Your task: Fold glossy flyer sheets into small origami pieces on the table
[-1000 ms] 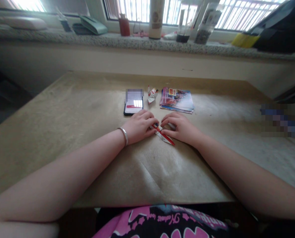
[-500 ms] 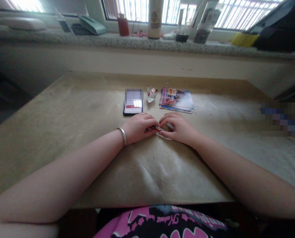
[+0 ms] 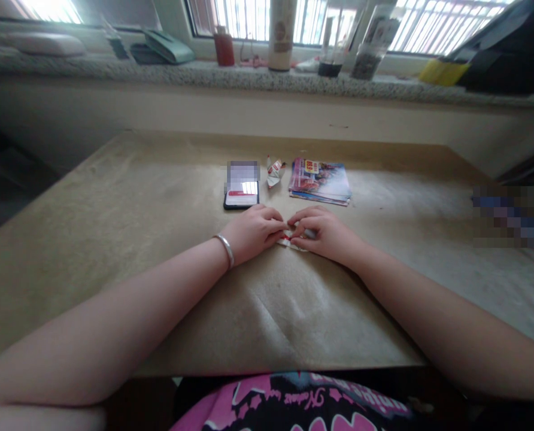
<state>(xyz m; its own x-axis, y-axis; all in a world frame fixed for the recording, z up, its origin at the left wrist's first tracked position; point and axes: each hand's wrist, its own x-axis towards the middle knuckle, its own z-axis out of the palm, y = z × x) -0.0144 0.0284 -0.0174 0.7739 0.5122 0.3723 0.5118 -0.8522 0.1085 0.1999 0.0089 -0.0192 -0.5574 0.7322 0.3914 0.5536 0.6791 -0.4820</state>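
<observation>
A: Where is the folded paper piece being kept?

B: At the centre of the frame, flat on the table; it is being pinched between the left hand and the right hand, both curled shut on it.

A: How is it being oriented?

B: Its long axis is being held left to right, between the meeting fingertips. Neither hand is nearer. A phone and a stack of leaflets are lying just above.
</observation>
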